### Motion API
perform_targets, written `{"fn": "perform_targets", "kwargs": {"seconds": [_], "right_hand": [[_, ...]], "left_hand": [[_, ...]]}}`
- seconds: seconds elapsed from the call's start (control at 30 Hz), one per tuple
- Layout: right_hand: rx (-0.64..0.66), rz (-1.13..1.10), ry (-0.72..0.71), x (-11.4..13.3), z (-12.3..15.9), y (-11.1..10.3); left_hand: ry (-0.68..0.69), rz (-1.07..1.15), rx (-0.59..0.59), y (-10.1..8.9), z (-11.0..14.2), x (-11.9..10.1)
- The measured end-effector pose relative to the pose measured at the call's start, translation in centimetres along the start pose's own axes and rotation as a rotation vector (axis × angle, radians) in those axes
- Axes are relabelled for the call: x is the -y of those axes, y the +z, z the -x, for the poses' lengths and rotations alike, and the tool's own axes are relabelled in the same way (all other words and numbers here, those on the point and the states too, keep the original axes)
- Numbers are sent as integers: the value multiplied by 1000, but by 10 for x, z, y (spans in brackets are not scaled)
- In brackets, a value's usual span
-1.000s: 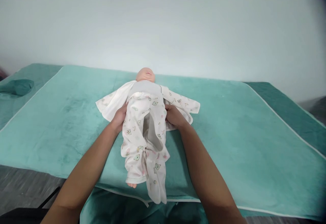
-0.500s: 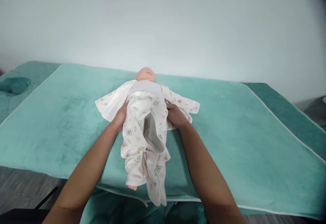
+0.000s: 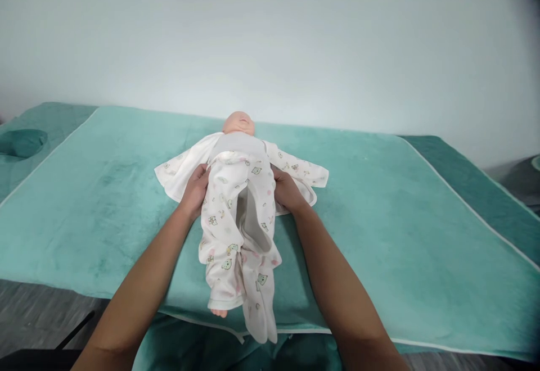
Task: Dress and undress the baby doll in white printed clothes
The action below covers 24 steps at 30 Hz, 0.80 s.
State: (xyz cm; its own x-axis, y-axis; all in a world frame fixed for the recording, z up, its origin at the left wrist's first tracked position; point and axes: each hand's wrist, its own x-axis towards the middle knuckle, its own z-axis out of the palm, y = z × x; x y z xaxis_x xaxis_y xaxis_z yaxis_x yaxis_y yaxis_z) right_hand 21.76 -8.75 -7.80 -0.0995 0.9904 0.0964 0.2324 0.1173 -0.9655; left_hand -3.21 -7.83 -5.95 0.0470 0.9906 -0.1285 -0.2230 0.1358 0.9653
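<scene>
A baby doll (image 3: 238,123) lies on its back, head away from me, on a green table cover. It wears an open white printed jacket (image 3: 306,173) with both sleeves spread. White printed baby pants (image 3: 228,208) lie over its lower body, pulled up to the waist, with an open gap at the crotch. At the near end a bare foot shows from one pant leg; the other leg hangs flat and long. My left hand (image 3: 196,192) is closed on the pants at the left hip, fingertips partly hidden. At the right hip my right hand (image 3: 288,190) grips the pants, its fingers tucked behind the cloth.
The light green cover (image 3: 379,219) stretches to both sides, over a darker green layer (image 3: 476,191). A dark green face hole (image 3: 25,143) is at the far left. Behind the table stands a plain white wall (image 3: 270,45).
My left hand has shifted slightly up along the hip, with its fingers showing more over the waist edge. The right hand and doll look nearly the same; the view has moved a little.
</scene>
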Motion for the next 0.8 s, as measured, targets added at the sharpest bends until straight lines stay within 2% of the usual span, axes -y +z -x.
{"fn": "perform_targets", "kwargs": {"seconds": [0.07, 0.17, 0.43, 0.63, 0.8], "right_hand": [[17, 16, -88, 0, -1, 0], [71, 18, -132, 0, -2, -2], [106, 88, -80, 2, -2, -7], [97, 47, -79, 0, -1, -7], [86, -29, -58, -2, 0, -6]], "left_hand": [[-14, 18, 6, 0, 0, 1], [-54, 51, 63, 1, -1, 2], [-42, 162, 274, 7, 3, -5], [-65, 144, 249, 10, 5, -11], [2, 57, 189, 6, 2, -5]]}}
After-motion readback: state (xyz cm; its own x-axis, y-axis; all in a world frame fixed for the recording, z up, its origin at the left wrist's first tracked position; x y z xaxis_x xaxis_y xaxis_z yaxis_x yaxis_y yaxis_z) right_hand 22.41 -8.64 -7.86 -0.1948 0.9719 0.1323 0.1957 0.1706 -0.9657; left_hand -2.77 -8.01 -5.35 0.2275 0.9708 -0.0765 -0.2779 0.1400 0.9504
